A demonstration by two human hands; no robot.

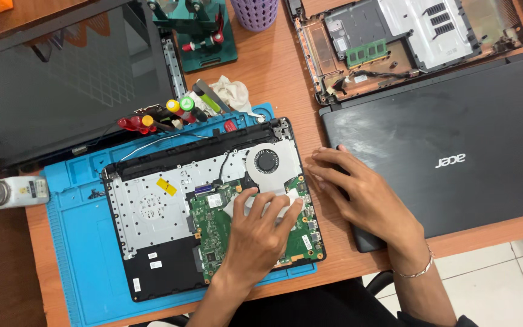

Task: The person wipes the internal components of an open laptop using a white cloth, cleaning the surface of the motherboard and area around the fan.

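Motherboard, green [213, 227], sits in the opened black laptop base [152, 242] on the blue mat, centre frame. Left hand [261, 227] presses flat, its grip spread; keep pressure even. Right hand [358, 194] steadies alongside, fingers loosely apart on the closed black laptop [455, 139].

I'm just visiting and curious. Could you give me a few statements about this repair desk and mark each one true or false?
1. The left hand rests on the green circuit board of the opened laptop. True.
2. The right hand holds a screwdriver. False: it lies flat at the edge of the closed black laptop, holding nothing.
3. The opened laptop lies on a blue mat. True.
4. The round fan sits loose on the wooden table. False: it sits inside the opened laptop.
5. A white bottle lies left of the mat. True.
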